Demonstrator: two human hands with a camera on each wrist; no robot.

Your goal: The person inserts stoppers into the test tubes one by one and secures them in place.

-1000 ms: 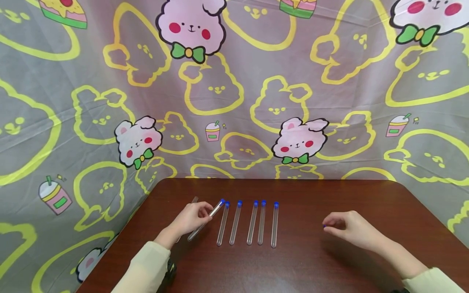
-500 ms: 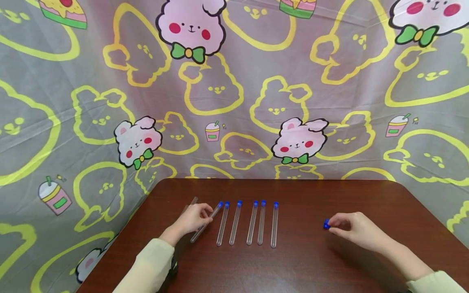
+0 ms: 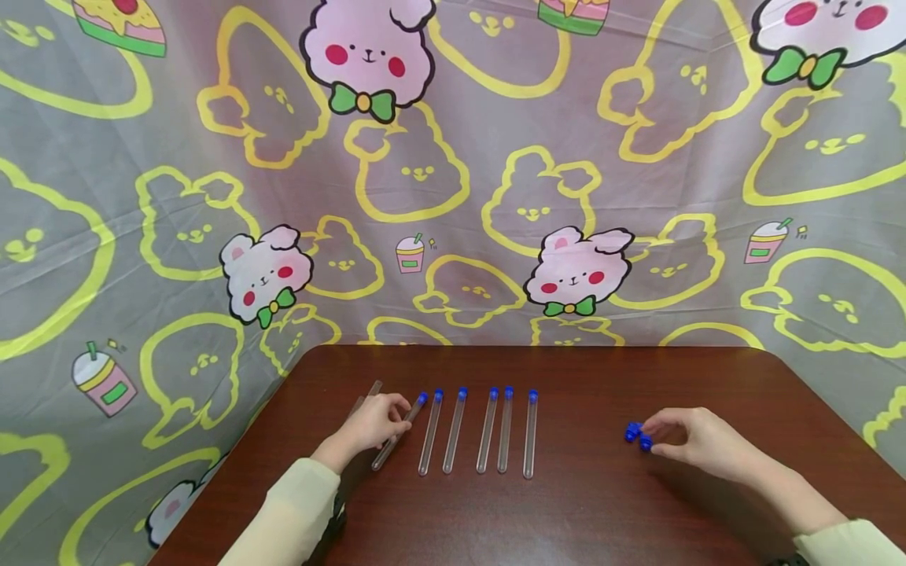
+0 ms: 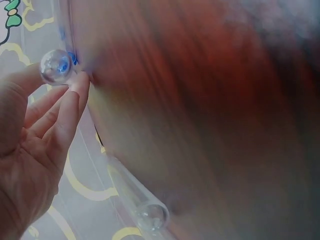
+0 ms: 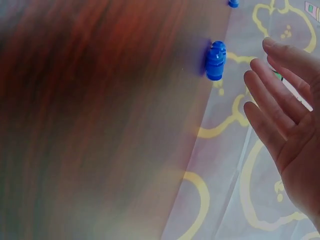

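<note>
Between thumb and fingers, my left hand (image 3: 375, 420) pinches a clear test tube (image 3: 392, 445) with a blue cap (image 3: 422, 398). The left wrist view looks at this tube's rounded end (image 4: 56, 67). Behind that hand lies an uncapped tube (image 3: 375, 388), partly covered by it. My right hand (image 3: 704, 444) hovers at the right, its fingertips just beside some loose blue caps (image 3: 633, 431). In the right wrist view its fingers (image 5: 272, 97) are extended and apart from the blue caps (image 5: 216, 62), with nothing between them.
Several test tubes (image 3: 455, 431) with blue caps lie side by side on the brown table (image 3: 587, 511), their capped ends toward the back. A patterned cloth (image 3: 467, 236) hangs behind the table. One more tube (image 4: 137, 195) shows low in the left wrist view.
My right hand has drawn back to the right, and the blue caps it covered now show on the table. My left hand has shifted slightly right, and the tube's cap has come lower.
</note>
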